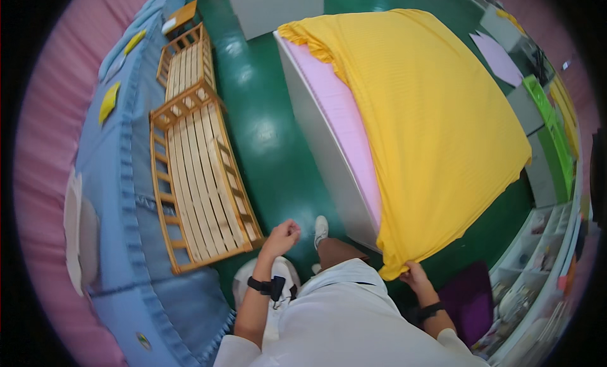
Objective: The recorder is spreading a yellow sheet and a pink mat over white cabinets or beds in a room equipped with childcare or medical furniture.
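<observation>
A yellow fitted sheet [436, 127] with a gathered, elastic edge lies over most of a bed. Along the bed's left side a strip of pink mattress [344, 111] shows uncovered above a white side panel [316, 136]. My right hand [416, 277] is closed on the near corner of the yellow sheet, at the bed's near end. Off to the left, my left hand [282, 236] hangs in the air between the bed and a wooden cot, its fingers curled in, with nothing visible in them.
Two slatted wooden cots [202, 171] stand in line on the left, beside a blue-draped bed [114, 240]. A purple seat [469, 302] and a shelf with compartments [531, 259] are at the near right. Green floor [265, 133] runs between cots and bed.
</observation>
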{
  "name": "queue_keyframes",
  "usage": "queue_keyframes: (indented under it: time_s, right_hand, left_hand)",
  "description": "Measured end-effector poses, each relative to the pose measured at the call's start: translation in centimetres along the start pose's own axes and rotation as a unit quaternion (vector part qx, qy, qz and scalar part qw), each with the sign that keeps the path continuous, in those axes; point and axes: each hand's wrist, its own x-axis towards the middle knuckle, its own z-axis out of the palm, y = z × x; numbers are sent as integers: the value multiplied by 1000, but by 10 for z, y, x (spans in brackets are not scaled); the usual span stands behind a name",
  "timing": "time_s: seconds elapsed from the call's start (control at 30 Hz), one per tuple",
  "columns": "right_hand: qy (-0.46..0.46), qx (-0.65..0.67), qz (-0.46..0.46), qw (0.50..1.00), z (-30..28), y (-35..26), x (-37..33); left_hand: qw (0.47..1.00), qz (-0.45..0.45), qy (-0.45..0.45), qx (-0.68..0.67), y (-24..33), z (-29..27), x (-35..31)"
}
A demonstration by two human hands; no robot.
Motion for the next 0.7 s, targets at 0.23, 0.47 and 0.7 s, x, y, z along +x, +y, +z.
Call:
queue_keyframes:
  time_s: [0.23, 0.47, 0.7]
  right_hand:
    - [286, -124, -91, 946, 38, 2, -11]
    - [503, -201, -114, 833, 95, -25, -25]
    - [335, -22, -219, 916, 171, -76, -12]
  left_hand:
    - [991, 66, -118, 16, 120, -54, 111]
    - [988, 59, -125, -68, 195, -104, 234]
    - [968, -9, -106, -227, 225, -144, 437]
